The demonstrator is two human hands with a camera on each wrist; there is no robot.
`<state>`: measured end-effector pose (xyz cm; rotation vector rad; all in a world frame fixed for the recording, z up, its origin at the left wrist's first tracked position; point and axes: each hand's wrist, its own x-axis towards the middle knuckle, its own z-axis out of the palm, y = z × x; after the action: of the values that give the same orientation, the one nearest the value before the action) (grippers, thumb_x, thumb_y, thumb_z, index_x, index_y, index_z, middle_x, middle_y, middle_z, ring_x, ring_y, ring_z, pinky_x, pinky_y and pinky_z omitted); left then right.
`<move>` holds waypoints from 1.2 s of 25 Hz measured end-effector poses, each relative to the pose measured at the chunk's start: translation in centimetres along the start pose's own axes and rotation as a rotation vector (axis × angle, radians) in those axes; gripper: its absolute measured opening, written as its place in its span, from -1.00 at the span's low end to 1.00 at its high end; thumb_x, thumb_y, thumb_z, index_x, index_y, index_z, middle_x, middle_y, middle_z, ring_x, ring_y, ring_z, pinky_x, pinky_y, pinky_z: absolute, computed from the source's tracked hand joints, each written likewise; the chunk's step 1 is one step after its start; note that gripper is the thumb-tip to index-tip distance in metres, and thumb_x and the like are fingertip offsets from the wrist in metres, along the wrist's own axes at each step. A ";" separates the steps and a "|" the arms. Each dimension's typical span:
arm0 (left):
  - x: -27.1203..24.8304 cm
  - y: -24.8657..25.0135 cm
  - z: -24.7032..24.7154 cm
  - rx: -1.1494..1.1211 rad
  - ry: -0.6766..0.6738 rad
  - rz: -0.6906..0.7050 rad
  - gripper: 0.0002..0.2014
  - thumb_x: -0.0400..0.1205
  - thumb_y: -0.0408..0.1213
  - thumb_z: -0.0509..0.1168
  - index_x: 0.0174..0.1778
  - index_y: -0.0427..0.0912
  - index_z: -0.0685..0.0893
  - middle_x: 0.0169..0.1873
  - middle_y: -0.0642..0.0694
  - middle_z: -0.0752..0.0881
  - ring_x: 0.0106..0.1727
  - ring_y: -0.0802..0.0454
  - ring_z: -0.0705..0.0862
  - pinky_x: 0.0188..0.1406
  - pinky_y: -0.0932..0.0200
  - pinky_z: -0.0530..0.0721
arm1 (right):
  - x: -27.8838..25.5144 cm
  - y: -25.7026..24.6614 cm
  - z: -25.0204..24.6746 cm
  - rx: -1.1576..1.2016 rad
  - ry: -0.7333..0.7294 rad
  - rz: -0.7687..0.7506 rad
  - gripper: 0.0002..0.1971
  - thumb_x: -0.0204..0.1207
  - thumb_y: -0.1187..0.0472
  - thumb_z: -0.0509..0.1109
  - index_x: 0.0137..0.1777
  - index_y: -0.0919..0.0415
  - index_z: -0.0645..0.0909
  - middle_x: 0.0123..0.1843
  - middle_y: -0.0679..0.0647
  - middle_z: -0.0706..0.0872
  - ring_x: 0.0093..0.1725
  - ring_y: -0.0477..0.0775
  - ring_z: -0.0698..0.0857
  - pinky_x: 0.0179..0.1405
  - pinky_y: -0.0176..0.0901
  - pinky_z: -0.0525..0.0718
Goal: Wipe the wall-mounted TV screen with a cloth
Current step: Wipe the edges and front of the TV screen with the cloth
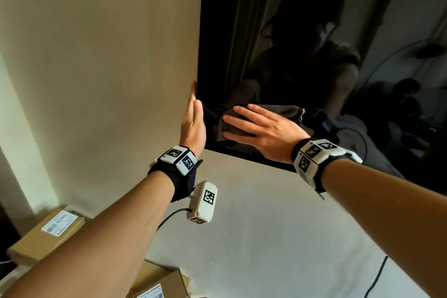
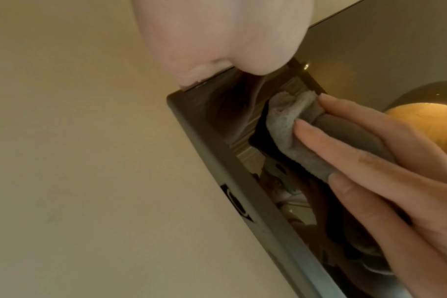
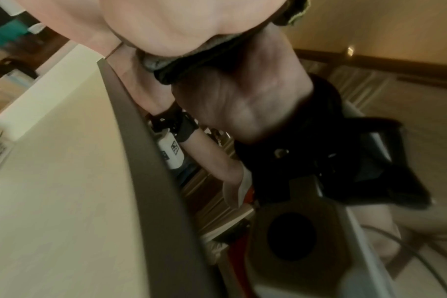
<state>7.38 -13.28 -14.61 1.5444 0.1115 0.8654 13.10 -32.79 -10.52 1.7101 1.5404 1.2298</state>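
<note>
The black TV screen (image 1: 302,31) hangs on a beige wall, with its lower left corner (image 2: 172,98) close to both hands. My right hand (image 1: 242,123) lies flat with straight fingers (image 2: 345,145) and presses a bunched grey cloth (image 1: 280,112) against the glass just above the bottom edge. The same cloth (image 2: 286,129) shows under the fingertips in the left wrist view, and a strip of it (image 3: 153,62) shows under the palm in the right wrist view. My left hand (image 1: 193,106) rests upright with straight fingers against the TV's left edge, holding nothing.
Cardboard boxes (image 1: 48,232) with labels sit at the lower left, and another box (image 1: 157,283) lies below my left forearm. A dark cable (image 1: 377,278) runs down the wall at the lower right. Bare wall (image 1: 96,55) spreads left of the TV.
</note>
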 end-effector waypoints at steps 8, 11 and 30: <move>-2.7 -3.3 3.0 -0.230 0.298 -0.276 -0.60 0.55 0.46 0.02 0.34 0.80 0.38 0.76 0.01 0.17 0.70 -0.13 0.33 0.60 -0.31 0.42 | 0.6 1.5 -0.6 -0.029 -0.068 -0.143 -0.26 0.38 0.20 0.53 0.59 -0.03 0.43 0.66 0.13 0.36 0.63 0.26 0.33 0.60 0.14 0.14; -2.9 -3.4 4.2 -0.379 0.350 -0.339 -0.65 0.55 0.42 0.07 0.24 0.91 0.24 0.79 0.05 -0.08 0.77 -0.14 0.17 0.61 -0.38 0.36 | 0.5 2.5 -1.2 -0.003 -0.078 -0.185 -0.32 0.38 0.20 0.50 0.55 -0.04 0.50 0.63 0.11 0.41 0.61 0.25 0.38 0.59 0.14 0.16; -11.0 3.0 14.5 -0.688 0.475 -0.637 -0.42 0.87 -0.07 -0.11 0.67 0.46 -0.30 0.76 0.03 0.16 0.70 -0.18 0.31 0.61 -0.23 0.32 | -8.3 4.6 -3.0 -0.075 -0.154 -0.185 -0.30 0.45 0.13 0.38 0.64 -0.09 0.34 0.71 0.12 0.24 0.68 0.25 0.23 0.63 0.17 -0.04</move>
<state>6.62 -31.70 -15.62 0.5766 0.5570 0.6355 13.25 -42.27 -7.53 1.5392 1.5035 1.0252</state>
